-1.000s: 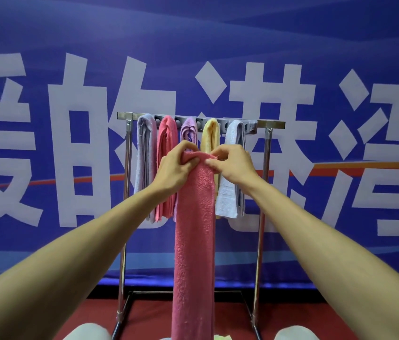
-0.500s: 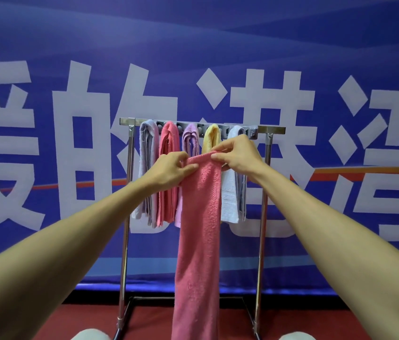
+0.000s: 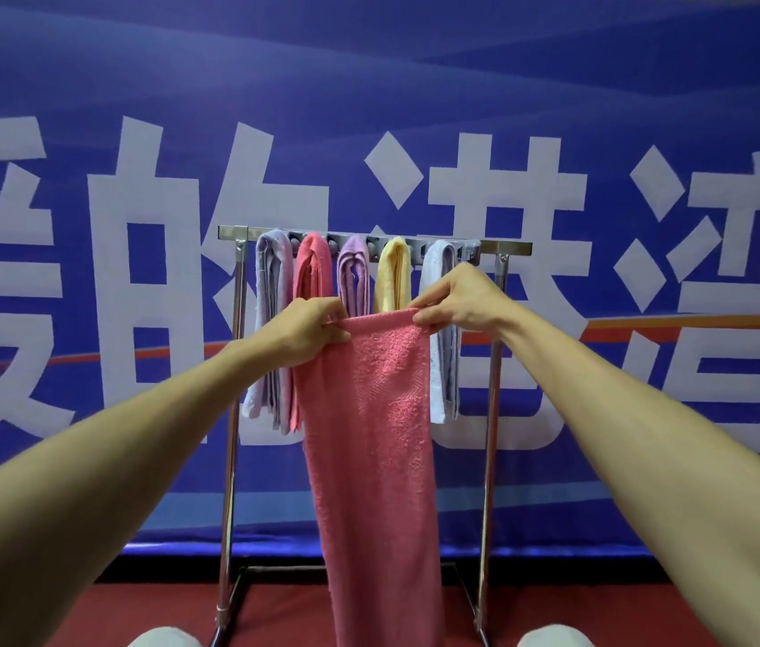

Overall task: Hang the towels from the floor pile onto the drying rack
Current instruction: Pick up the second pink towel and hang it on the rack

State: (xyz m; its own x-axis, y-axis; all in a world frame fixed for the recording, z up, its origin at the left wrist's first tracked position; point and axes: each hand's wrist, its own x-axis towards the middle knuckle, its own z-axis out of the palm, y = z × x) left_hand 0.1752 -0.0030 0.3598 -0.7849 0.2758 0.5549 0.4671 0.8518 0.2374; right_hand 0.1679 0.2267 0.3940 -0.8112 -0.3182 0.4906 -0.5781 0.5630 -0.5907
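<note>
Pink towel hangs full length in front of the drying rack, from the middle of my view down toward 6 o'clock, where its lower end leaves the frame; it is held up by its top edge and is not on the rail. From the left, my left hand comes in from 8 o'clock and pinches the towel's top left corner, thumb and fingers curled on the cloth. Behind it, along the rack's top rail toward 12 o'clock, five towels are draped side by side: a lavender towel, a coral towel, a purple towel, a yellow towel and a pale blue towel at the right end. The pink towel covers the lower parts of the middle ones. My right hand reaches in from 4 o'clock and pinches the top right corner, just in front of the pale blue towel. The top edge runs taut between the hands, a little higher on the right. A blue banner with large white characters fills the background, and a red floor lies under the rack's base.
</note>
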